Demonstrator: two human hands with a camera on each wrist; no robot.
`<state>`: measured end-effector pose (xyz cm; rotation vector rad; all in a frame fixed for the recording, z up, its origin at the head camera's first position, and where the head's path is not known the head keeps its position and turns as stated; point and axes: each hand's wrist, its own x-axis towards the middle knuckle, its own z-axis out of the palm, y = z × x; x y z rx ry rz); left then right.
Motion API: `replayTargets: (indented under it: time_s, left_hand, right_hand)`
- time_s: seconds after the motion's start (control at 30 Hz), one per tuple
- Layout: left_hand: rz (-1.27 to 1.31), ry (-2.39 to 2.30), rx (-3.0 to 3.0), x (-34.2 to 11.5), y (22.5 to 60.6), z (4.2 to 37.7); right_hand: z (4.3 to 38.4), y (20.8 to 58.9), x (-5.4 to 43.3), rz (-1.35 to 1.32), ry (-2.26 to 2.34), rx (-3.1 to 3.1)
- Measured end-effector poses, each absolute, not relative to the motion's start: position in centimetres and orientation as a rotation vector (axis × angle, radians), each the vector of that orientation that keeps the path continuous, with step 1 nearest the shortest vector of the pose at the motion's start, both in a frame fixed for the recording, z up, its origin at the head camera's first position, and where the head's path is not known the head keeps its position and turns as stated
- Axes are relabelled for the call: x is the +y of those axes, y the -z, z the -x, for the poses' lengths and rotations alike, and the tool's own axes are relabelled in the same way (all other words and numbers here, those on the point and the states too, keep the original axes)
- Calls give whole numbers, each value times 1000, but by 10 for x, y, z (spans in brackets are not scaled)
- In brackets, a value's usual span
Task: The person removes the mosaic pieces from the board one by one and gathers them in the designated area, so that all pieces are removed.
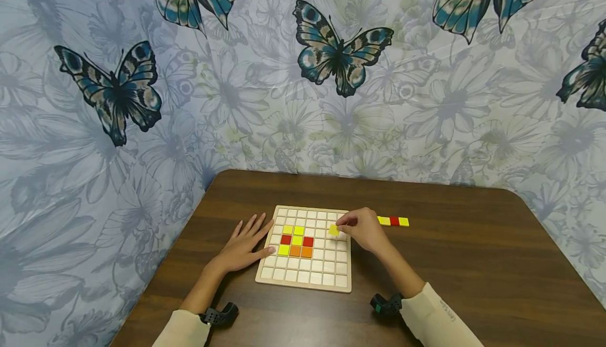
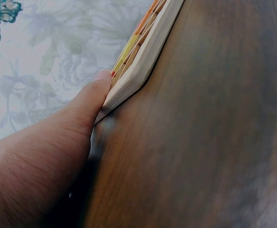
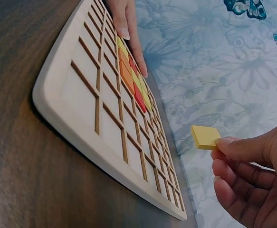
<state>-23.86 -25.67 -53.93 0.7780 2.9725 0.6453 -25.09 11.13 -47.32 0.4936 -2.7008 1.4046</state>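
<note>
A square wooden grid board (image 1: 326,281) lies on the table, with several yellow, red and orange tiles set in its left half. My left hand (image 1: 243,247) rests at the board's left side, fingers spread and straight, the thumb on the rim. Between thumb and fingertips my right hand (image 1: 365,228) pinches a yellow tile (image 3: 205,137). That tile is held above the board's upper right part, apart from the grid in the right wrist view. In the left wrist view the left thumb (image 2: 88,102) touches the board's edge.
Beyond the right hand, a short row of yellow and red tiles (image 1: 394,221) lies on the brown table (image 1: 473,263); the hand covers its left end. A butterfly-patterned cloth (image 1: 265,100) hangs behind the table. Each wrist wears a black device (image 1: 220,315).
</note>
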Motion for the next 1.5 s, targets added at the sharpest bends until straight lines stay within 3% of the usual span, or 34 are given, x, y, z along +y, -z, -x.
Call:
replayTargets:
  time_s: [1.5]
  left_hand:
    - [-773,-639,2982,-253,535,237]
  right_hand:
    - [265,443,185,-277,-1434,-2589]
